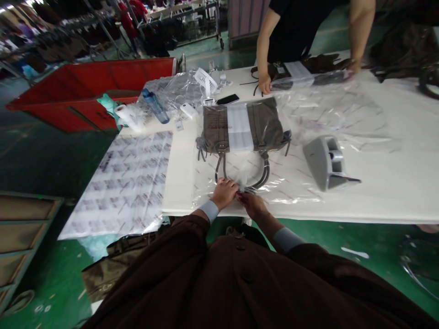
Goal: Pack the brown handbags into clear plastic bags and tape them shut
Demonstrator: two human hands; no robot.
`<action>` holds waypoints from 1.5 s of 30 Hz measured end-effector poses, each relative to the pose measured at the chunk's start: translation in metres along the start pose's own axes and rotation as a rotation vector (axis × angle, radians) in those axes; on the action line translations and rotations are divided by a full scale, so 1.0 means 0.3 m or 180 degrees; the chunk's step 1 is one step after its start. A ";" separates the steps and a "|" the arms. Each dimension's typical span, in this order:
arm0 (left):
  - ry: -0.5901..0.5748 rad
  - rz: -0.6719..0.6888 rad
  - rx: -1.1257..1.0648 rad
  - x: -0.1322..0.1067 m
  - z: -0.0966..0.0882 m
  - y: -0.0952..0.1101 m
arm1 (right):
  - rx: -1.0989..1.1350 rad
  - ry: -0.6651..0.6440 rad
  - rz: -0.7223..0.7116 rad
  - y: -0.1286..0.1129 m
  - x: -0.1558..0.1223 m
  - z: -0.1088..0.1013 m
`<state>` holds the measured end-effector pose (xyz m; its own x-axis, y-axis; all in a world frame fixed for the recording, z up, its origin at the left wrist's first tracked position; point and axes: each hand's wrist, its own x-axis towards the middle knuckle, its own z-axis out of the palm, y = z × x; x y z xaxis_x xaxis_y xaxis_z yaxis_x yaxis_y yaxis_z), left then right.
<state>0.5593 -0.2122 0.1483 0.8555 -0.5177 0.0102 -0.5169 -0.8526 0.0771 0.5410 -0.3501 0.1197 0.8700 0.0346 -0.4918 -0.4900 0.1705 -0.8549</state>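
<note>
A dark brown handbag (265,123) lies flat inside a clear plastic bag (291,189), a white paper band (240,125) around its middle. Its looped handles (265,171) point toward me. At the near table edge, my left hand (224,192) has its fingers closed on the gathered plastic by the handles. Right beside it, my right hand (252,203) pinches the same bunched plastic, the fingertips of both hands nearly touching. Exactly how the fingers grip the film is partly hidden.
A grey tape dispenser (324,162) stands right of the handbag. Printed plastic sheets (123,183) hang over the table's left end. Behind lie a phone (227,99) and a blue bottle (156,106). Across the table, a co-worker's hands (265,84) handle another bag. A red bin (92,82) stands left.
</note>
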 end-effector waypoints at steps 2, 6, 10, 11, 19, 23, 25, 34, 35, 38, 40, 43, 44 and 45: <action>-0.0042 -0.0143 -0.0014 -0.009 0.042 0.012 | 0.0064 0.0223 0.0217 0.008 0.013 -0.011; 0.0008 -0.0125 0.0042 -0.013 0.073 0.021 | -0.0143 0.0519 0.0488 0.000 0.049 -0.055; 0.0014 -0.0075 0.0108 -0.016 0.068 0.022 | -0.0493 0.0612 0.0688 -0.023 0.079 -0.071; 0.0010 -0.0078 0.0109 -0.021 0.068 0.022 | -0.0539 0.0613 0.0710 -0.029 0.080 -0.070; 0.0205 0.0006 -0.0102 -0.100 0.090 0.029 | -0.1700 0.0243 0.0380 -0.052 -0.112 -0.189; 0.0335 0.0062 -0.0392 -0.121 0.101 0.028 | -0.3595 0.0723 -0.1897 -0.037 -0.196 -0.238; 0.0344 0.0054 -0.0479 -0.125 0.099 0.030 | -0.4117 0.0817 -0.2709 -0.028 -0.177 -0.224; -0.0066 0.0119 -0.0454 -0.132 0.069 0.047 | -0.4802 -0.0093 -0.3512 0.065 -0.036 -0.230; -0.0084 0.0154 -0.0451 -0.134 0.071 0.048 | -0.4835 -0.0180 -0.3553 0.072 -0.037 -0.241; -0.0151 0.0263 -0.0483 -0.144 0.081 0.049 | -0.4924 -0.0459 -0.3568 0.080 -0.042 -0.265; -0.0212 0.0318 -0.0517 -0.151 0.088 0.049 | -0.4947 -0.0575 -0.3543 0.081 -0.043 -0.274; -0.0307 0.0360 -0.0564 -0.156 0.089 0.050 | -0.4920 -0.0627 -0.3565 0.079 -0.047 -0.281; -0.0337 0.0355 -0.0577 -0.156 0.087 0.050 | -0.4904 -0.0629 -0.3568 0.076 -0.050 -0.281; -0.0361 0.0342 -0.0588 -0.155 0.082 0.051 | -0.4888 -0.0624 -0.3558 0.072 -0.053 -0.281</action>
<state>0.5109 -0.2031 0.1244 0.7816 -0.6182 -0.0829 -0.5812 -0.7701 0.2628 0.5120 -0.4300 0.0949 0.7165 0.6560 0.2374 0.6953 -0.6993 -0.1659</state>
